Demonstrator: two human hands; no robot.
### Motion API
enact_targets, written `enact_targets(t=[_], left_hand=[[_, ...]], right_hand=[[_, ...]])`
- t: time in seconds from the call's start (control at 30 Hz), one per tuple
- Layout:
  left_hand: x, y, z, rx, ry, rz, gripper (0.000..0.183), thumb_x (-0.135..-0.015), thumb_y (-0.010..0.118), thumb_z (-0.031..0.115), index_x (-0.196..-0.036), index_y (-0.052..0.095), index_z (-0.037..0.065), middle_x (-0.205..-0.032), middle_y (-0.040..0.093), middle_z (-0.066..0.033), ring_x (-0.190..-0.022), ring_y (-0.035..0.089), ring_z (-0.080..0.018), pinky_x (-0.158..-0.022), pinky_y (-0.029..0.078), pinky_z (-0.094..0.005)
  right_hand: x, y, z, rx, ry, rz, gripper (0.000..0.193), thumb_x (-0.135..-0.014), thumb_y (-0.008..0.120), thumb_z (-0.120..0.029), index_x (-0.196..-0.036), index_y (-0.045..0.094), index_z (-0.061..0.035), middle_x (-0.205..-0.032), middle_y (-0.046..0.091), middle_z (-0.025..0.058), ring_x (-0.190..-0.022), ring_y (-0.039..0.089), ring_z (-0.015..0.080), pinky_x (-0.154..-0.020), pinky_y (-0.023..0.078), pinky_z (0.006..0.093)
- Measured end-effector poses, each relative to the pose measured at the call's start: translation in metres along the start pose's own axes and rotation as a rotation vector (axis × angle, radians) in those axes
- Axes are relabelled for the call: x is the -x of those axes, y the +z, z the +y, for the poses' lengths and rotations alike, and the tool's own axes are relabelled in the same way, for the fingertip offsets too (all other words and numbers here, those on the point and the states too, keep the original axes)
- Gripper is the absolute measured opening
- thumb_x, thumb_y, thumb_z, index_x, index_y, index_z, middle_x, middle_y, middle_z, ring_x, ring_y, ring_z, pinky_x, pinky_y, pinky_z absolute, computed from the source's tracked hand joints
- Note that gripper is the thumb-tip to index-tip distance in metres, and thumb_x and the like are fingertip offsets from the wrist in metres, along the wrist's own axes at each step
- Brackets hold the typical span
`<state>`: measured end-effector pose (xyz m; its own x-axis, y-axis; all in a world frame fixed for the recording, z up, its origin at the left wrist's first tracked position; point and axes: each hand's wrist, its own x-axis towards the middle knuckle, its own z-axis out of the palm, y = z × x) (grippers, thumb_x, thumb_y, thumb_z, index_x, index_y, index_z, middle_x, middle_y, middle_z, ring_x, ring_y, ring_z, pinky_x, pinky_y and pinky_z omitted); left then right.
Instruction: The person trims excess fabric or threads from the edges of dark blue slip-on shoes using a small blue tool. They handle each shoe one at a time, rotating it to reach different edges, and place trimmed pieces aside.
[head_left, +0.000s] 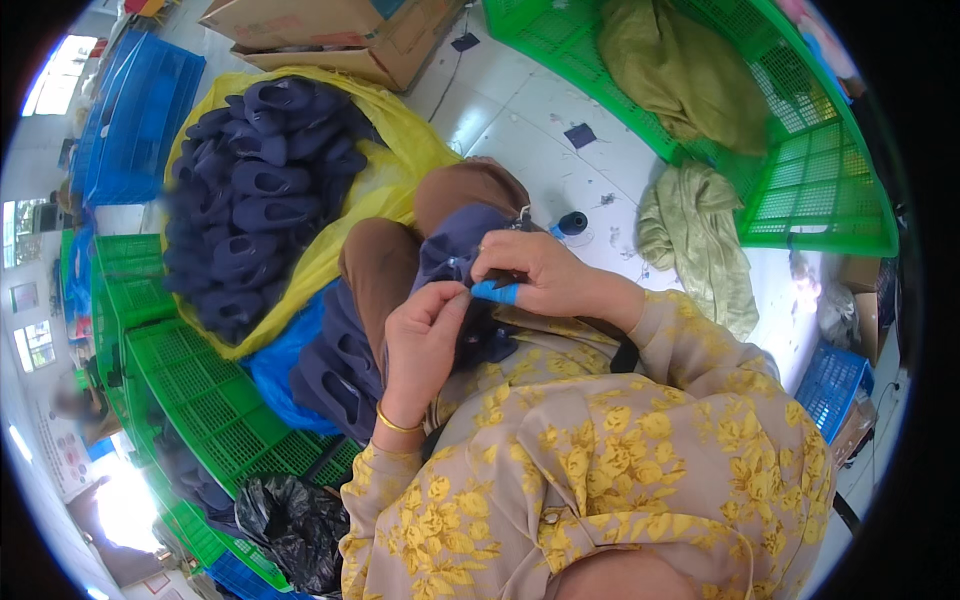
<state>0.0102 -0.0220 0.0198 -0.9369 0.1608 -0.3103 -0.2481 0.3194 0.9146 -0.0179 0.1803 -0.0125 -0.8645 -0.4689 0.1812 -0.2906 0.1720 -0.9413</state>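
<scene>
Over my lap, both hands meet at a navy fabric piece (447, 250) lying across my knees. My left hand (420, 335) is closed, thumb and index finger pinched together at the fabric; what sits between their tips is too small to tell. Blue tape wraps a digit of my right hand (545, 275), whose fingers curl round a small dark object (512, 278), mostly hidden, its kind unclear. The fingertips of both hands almost touch. More navy shoe uppers (340, 385) lie beside my left thigh, on blue plastic.
Front left, a yellow sack (395, 180) holds many navy shoe uppers (270, 180). Green crates (215, 400) and a black plastic bag (290, 525) stand at left. A thread spool (571, 223) and scraps lie on the floor. Green cloth (690, 230) hangs by a large green crate (820, 190) at right.
</scene>
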Motion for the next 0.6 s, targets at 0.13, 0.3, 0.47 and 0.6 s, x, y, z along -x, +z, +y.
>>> enact_targets(t=[0.13, 0.3, 0.47, 0.6], left_hand=[[0.002, 0.012, 0.001, -0.297, 0.286, 0.032, 0.01, -0.087, 0.063, 0.002, -0.095, 0.067, 0.0, -0.079, 0.066, -0.0098, -0.069, 0.063, -0.0183, -0.065, 0.05, -0.0281], [-0.008, 0.012, 0.005, -0.522, 0.506, 0.119, 0.007, -0.084, 0.065, 0.001, -0.091, 0.067, 0.0, -0.081, 0.066, -0.014, -0.073, 0.065, -0.0234, -0.067, 0.051, -0.0302], [-0.018, 0.01, 0.008, -0.512, 0.46, 0.155, 0.007, -0.082, 0.066, 0.001, -0.088, 0.066, 0.002, -0.079, 0.062, -0.0143, -0.069, 0.062, -0.0298, -0.063, 0.05, -0.035], [-0.023, 0.008, 0.011, -0.514, 0.398, 0.16, 0.005, -0.082, 0.067, 0.002, -0.087, 0.066, 0.001, -0.073, 0.056, -0.0098, -0.061, 0.056, -0.0212, -0.059, 0.046, -0.0302]], right_hand=[[-0.003, 0.017, 0.005, -0.19, -0.004, 0.328, 0.011, -0.088, 0.064, -0.008, -0.097, 0.064, -0.0024, -0.09, 0.064, 0.0062, -0.08, 0.061, 0.0183, -0.073, 0.048, 0.0293], [0.003, -0.007, 0.018, -1.05, 0.414, 0.505, 0.015, -0.098, 0.057, -0.02, -0.103, 0.062, -0.0067, -0.076, 0.062, 0.0034, -0.052, 0.044, 0.0074, -0.05, 0.038, 0.0259], [0.05, -0.078, 0.067, -1.378, 0.36, 0.725, 0.016, -0.098, 0.054, -0.016, -0.109, 0.058, -0.005, -0.072, 0.051, 0.0003, -0.054, 0.043, 0.009, -0.055, 0.039, 0.0255], [0.084, -0.135, 0.094, -1.165, 0.353, 1.251, 0.019, -0.097, 0.055, -0.013, -0.115, 0.055, -0.0066, -0.077, 0.052, 0.0042, -0.062, 0.048, 0.0146, -0.063, 0.047, 0.0305]])
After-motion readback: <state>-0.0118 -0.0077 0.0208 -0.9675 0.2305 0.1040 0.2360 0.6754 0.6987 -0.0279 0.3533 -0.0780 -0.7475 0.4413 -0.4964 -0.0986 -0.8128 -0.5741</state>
